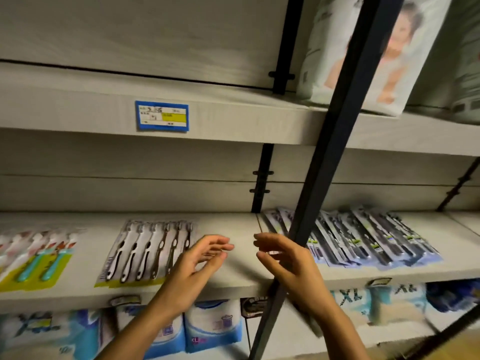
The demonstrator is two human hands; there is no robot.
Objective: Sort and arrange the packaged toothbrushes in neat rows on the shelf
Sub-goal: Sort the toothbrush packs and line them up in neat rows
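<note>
Empty hands above the shelf.
Left hand and right hand are seen just left of the black post, grips wide; a six-brush pack is laid further left, dark packs right.

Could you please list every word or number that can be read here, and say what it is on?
"XL": on the blue-and-white pack at lower right.
Blue-edged price label: writing too blurred to read.
Grey toothbrush pack: side lettering too blurred to read.
Shelf-edge tag: unreadable.
</note>
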